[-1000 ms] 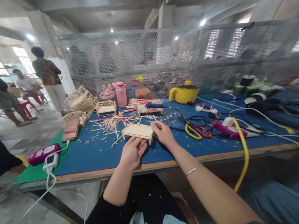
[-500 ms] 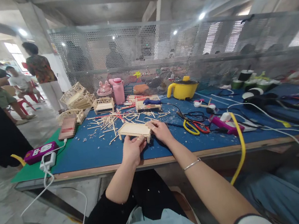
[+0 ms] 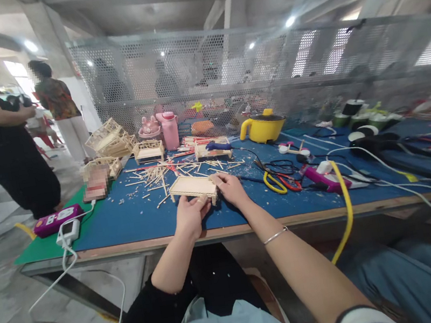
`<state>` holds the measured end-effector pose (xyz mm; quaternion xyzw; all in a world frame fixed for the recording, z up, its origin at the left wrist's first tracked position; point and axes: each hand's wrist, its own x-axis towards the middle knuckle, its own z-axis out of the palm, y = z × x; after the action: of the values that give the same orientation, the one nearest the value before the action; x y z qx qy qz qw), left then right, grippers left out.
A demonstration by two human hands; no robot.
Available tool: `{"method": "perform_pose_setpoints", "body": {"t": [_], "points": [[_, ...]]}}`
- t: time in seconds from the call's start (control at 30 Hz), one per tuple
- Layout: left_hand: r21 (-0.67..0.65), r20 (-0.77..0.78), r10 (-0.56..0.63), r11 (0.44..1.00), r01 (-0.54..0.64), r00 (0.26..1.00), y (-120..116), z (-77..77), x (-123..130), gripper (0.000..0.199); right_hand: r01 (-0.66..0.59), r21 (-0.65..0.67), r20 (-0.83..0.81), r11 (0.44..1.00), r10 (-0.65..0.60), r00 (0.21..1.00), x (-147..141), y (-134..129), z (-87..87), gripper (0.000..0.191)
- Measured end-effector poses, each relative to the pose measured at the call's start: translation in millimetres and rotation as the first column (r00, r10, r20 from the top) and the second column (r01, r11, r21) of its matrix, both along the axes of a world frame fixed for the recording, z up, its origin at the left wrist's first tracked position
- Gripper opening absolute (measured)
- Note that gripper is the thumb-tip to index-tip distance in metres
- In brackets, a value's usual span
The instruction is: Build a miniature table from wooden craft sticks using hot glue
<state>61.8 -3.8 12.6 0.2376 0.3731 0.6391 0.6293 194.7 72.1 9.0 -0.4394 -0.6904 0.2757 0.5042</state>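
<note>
A small wooden bed-shaped frame with a flat top and short legs is held over the blue mat near the table's front. My left hand grips its near edge from below, thumb on the rim. At its right end, my right hand has its fingers closed on the corner. Loose wooden sticks lie scattered just behind the frame. Farther back stand a similar wooden piece and another with a blue-handled tool across it.
Stacked wooden pieces and a phone are at the left. Behind are a pink bottle and a yellow pot. Scissors, cables and a purple power strip lie right. People stand beyond the table's left side.
A person at the far left has moved right, nearer the other standing person. My hands and the wooden frame have hardly moved.
</note>
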Motion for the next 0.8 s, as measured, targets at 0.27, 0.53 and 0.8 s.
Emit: {"method": "perform_pose_setpoints", "body": {"t": [0.27, 0.53, 0.8], "points": [[-0.174, 0.058, -0.06, 0.982, 0.069, 0.997, -18, 11.6, 0, 0.016, 0.02, 0.021, -0.009, 1.0, -0.02, 1.0, 0, 21, -7.2, 0.025], [0.116, -0.292, 0.032, 0.993, 0.002, 0.956, -64, -6.0, -49, 0.039, 0.232, 0.05, -0.134, 0.971, -0.223, 0.965, 14, -21, 0.1, 0.038], [0.321, -0.756, 0.247, 0.947, 0.015, 0.606, -5, -12.4, -97, 0.068, 0.307, 0.137, 0.317, 0.942, -0.336, 0.887, 8, -74, -11.2, 0.049]]}}
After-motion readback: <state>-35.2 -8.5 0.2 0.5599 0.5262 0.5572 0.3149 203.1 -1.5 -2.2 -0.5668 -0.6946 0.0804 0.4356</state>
